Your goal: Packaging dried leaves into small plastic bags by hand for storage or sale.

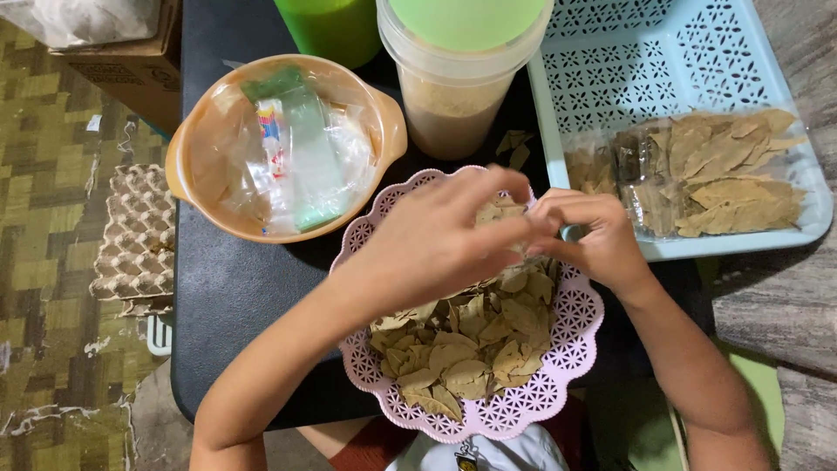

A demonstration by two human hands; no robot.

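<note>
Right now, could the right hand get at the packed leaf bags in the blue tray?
Probably yes: the right hand hovers at the blue tray edge, the leaf bags lie just beyond, uncovered.

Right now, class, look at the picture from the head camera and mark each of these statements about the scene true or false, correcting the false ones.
1. The round pink lattice basket holds dried leaves. True.
2. The light blue lattice tray is stacked with eggs. False: it holds clear bags of dried leaves.
3. The orange bowl holds plastic bags. True.
4. The left hand rests on the cardboard egg carton. False: it is over the pink basket, meeting the right hand.
</note>
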